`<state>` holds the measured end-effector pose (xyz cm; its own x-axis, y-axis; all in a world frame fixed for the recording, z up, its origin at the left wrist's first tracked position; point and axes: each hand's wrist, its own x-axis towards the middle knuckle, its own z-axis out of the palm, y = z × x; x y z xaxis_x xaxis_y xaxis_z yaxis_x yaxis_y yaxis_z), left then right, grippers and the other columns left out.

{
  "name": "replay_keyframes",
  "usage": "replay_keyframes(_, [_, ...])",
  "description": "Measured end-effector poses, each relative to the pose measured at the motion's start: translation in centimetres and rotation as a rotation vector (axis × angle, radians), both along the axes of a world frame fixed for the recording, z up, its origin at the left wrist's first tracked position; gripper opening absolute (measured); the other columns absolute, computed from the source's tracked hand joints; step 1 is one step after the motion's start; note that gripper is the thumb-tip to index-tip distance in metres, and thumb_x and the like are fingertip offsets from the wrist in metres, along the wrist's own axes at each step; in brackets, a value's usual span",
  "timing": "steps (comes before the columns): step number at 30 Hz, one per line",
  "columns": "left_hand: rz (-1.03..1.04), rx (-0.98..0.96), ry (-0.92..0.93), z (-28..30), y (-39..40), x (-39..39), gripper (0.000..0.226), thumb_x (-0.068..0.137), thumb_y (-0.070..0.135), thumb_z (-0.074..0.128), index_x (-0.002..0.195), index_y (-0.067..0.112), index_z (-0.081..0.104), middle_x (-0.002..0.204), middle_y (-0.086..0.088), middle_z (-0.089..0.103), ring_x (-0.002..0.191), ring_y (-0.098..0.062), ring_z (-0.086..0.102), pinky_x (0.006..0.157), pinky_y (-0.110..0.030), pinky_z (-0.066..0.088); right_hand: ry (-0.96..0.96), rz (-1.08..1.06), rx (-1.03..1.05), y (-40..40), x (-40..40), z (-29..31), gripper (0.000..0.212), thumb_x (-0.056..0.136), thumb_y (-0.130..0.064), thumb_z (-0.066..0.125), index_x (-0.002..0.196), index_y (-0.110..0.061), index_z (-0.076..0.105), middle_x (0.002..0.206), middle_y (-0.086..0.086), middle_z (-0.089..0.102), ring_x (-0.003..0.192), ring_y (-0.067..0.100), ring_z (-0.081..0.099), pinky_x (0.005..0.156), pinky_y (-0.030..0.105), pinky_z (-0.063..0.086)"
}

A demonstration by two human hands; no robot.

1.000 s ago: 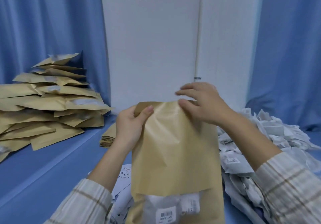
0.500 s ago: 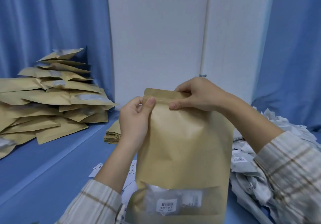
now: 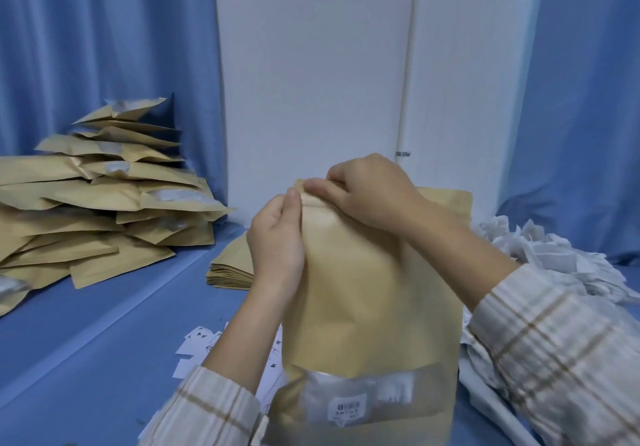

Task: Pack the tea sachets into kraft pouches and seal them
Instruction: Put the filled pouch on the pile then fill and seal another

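**Nearly Sealed: Both Hands Pinched the Pouch's Top Corner**

Behind everything hung blue curtains (image 3: pixel 104 47) on both sides of a white door (image 3: pixel 311 99), and a blue table (image 3: pixel 86 341) ran the width of the room.

On the table's far left, a big slumped heap of filled kraft pouches (image 3: pixel 97 199) lay leaning against the curtain. At the right edge, a loose mound of white tea sachets (image 3: pixel 554 262) was spread out, well apart from the heap.

At the centre front stood the kraft pouch (image 3: pixel 374 289) being worked on, upright on the table near the person. Its lower part had a clear window (image 3: pixel 360 400), and through it white sachets with a barcode label showed inside.

A flat stack of empty pouches (image 3: pixel 230 269) sat just behind the upright pouch, partly hidden by the left wrist. Small white paper slips (image 3: pixel 197 341) lay scattered on the table under the left forearm.

Both arms wore plaid sleeves (image 3: pixel 554 359). The right hand (image 3: pixel 370 196) reached across the pouch's top edge, its thumb and fingers pressed together on the left end of the closure strip. The left hand (image 3: pixel 277 234) held the same upper left corner, thumb on the front face, with the fingers curled behind the pouch. The two hands were touching or nearly so; I could not tell which.
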<state>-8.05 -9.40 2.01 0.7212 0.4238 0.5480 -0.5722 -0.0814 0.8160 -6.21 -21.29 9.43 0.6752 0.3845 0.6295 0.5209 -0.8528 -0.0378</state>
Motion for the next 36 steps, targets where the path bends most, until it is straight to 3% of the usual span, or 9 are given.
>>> replay_keyframes(3, [0.067, 0.101, -0.038, 0.0, -0.6, -0.6, 0.044, 0.099, 0.031, 0.046, 0.060, 0.017, 0.031, 0.049, 0.012, 0.033, 0.052, -0.005, 0.028, 0.050, -0.024, 0.023, -0.304, -0.116, -0.026, 1.1, 0.3, -1.5, 0.054, 0.097, -0.053, 0.029, 0.057, -0.016, 0.034, 0.065, 0.006, 0.059, 0.066, 0.028, 0.052, 0.057, 0.031, 0.025])
replay_keyframes(8, [-0.066, 0.077, -0.050, 0.4, -0.5, -0.5, 0.040, 0.092, 0.032, 0.059, 0.068, 0.005, 0.043, 0.057, -0.004, 0.037, 0.055, -0.016, 0.030, 0.054, -0.030, 0.022, -0.498, -0.120, 0.103, 1.2, 0.2, -1.3, 0.057, 0.095, -0.037, 0.047, 0.044, -0.013, 0.041, 0.041, 0.008, 0.042, 0.042, 0.028, 0.042, 0.046, 0.025, 0.016])
replay_keyframes(12, [-0.016, 0.072, -0.073, 0.3, -0.8, -0.3, 0.034, 0.091, 0.022, 0.060, 0.070, 0.009, 0.037, 0.046, 0.002, 0.036, 0.053, -0.021, 0.028, 0.056, -0.031, 0.022, -0.354, -0.247, -0.053, 2.5, 0.3, -1.0, 0.062, 0.098, -0.052, 0.023, 0.048, -0.016, 0.032, 0.047, -0.002, 0.030, 0.042, 0.016, 0.026, 0.045, 0.025, 0.011])
replay_keyframes(17, [-0.023, 0.005, -0.113, -0.1, -1.5, -0.7, 0.036, 0.090, 0.016, 0.061, 0.066, 0.012, 0.036, 0.053, -0.015, 0.038, 0.056, -0.021, 0.028, 0.059, -0.032, 0.022, -0.362, -0.244, -0.001, 3.2, 1.0, -1.1, 0.059, 0.099, -0.049, 0.022, 0.051, -0.015, 0.026, 0.048, 0.001, 0.029, 0.050, 0.023, 0.031, 0.044, 0.027, 0.011])
replay_keyframes(20, [-0.041, -0.057, -0.142, -0.2, -1.0, -0.8, 0.038, 0.090, 0.019, 0.064, 0.065, 0.013, 0.036, 0.056, -0.014, 0.040, 0.058, -0.022, 0.028, 0.060, -0.033, 0.022, -0.453, -0.127, 0.027, 2.1, 0.9, -0.9, 0.050, 0.096, -0.039, 0.047, 0.056, -0.009, 0.052, 0.046, 0.007, 0.048, 0.050, 0.030, 0.050, 0.046, 0.025, 0.024])
replay_keyframes(24, [-0.054, -0.030, -0.167, 0.0, -0.2, -0.7, 0.034, 0.084, 0.030, 0.067, 0.066, 0.015, 0.043, 0.057, -0.013, 0.040, 0.058, -0.023, 0.028, 0.060, -0.033, 0.023, -0.363, -0.206, -0.010, 0.3, 1.7, -1.3, 0.059, 0.098, -0.053, 0.021, 0.063, -0.016, 0.051, 0.055, 0.005, 0.046, 0.070, 0.031, 0.057, 0.053, 0.031, 0.023])
replay_keyframes(28, [-0.017, -0.068, -0.168, 0.1, 0.9, -0.4, 0.037, 0.088, 0.022, 0.067, 0.057, 0.024, 0.045, 0.050, 0.001, 0.039, 0.052, -0.014, 0.030, 0.052, -0.027, 0.023, -0.395, -0.157, 0.042, -1.1, 1.7, -0.9, 0.060, 0.097, -0.052, 0.031, 0.060, -0.013, 0.058, 0.062, 0.013, 0.061, 0.071, 0.034, 0.059, 0.056, 0.030, 0.028])
replay_keyframes(31, [-0.053, -0.071, -0.134, -0.1, 1.5, -0.1, 0.039, 0.087, 0.021, 0.067, 0.055, 0.026, 0.047, 0.043, 0.012, 0.037, 0.045, -0.004, 0.027, 0.044, -0.019, 0.022, -0.334, -0.206, 0.042, -2.4, 2.2, -1.3, 0.060, 0.098, -0.049, 0.028, 0.053, -0.013, 0.043, 0.053, 0.008, 0.048, 0.074, 0.033, 0.058, 0.059, 0.032, 0.032])
replay_keyframes(36, [-0.056, -0.109, -0.114, -0.8, 1.8, 0.3, 0.033, 0.085, 0.024, 0.069, 0.060, 0.021, 0.047, 0.047, 0.007, 0.040, 0.052, -0.011, 0.031, 0.050, -0.026, 0.025, -0.260, -0.259, 0.069, -4.2, 2.5, -2.0, 0.063, 0.097, -0.051, 0.027, 0.046, -0.015, 0.028, 0.044, -0.001, 0.031, 0.061, 0.029, 0.047, 0.055, 0.030, 0.026])
